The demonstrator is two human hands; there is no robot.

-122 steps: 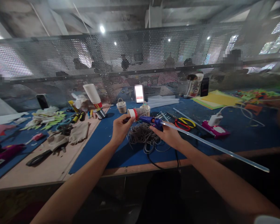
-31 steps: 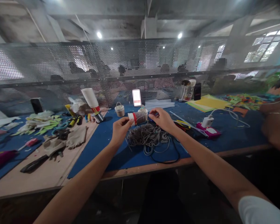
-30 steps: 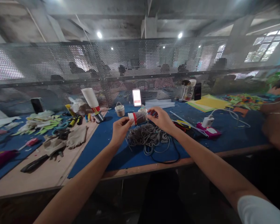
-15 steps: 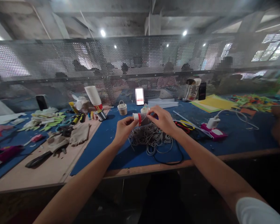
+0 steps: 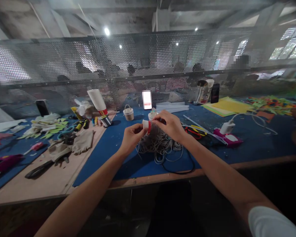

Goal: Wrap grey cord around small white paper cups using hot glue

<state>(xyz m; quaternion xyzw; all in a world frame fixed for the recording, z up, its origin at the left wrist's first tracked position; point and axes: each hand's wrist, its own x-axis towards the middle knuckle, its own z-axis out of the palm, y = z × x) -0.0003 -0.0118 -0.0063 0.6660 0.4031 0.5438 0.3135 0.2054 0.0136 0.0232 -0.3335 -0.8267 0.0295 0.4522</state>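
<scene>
Gone from the right hand [image 5: 172,126] is the blue glue gun with its long clear stick. That hand has come in to the cup, and both hands have drawn a little closer together over the bench.

The blue felt-covered workbench [image 5: 106,148] carries it all. A loose heap of grey cord [image 5: 160,148] lies on it just below the hands, with a thin black cable [image 5: 179,170] looping out toward the near edge.

The left hand [image 5: 132,138] is closed round the open end of the small white paper cup with a red band [image 5: 147,125] and holds it on its side above the heap. The right hand's fingertips are pinched at the cup's far, cord-covered end. Whether they grip a strand or only press on it is too small to tell.

By the look of it, the step in hand is laying grey cord round the cup's body. Another turn would call for the left hand to hold or turn the cup steadily while the right keeps the strand taut and snug against the last wrap.

Red-and-yellow scissors [image 5: 196,130] lie just right of the hands.
</scene>
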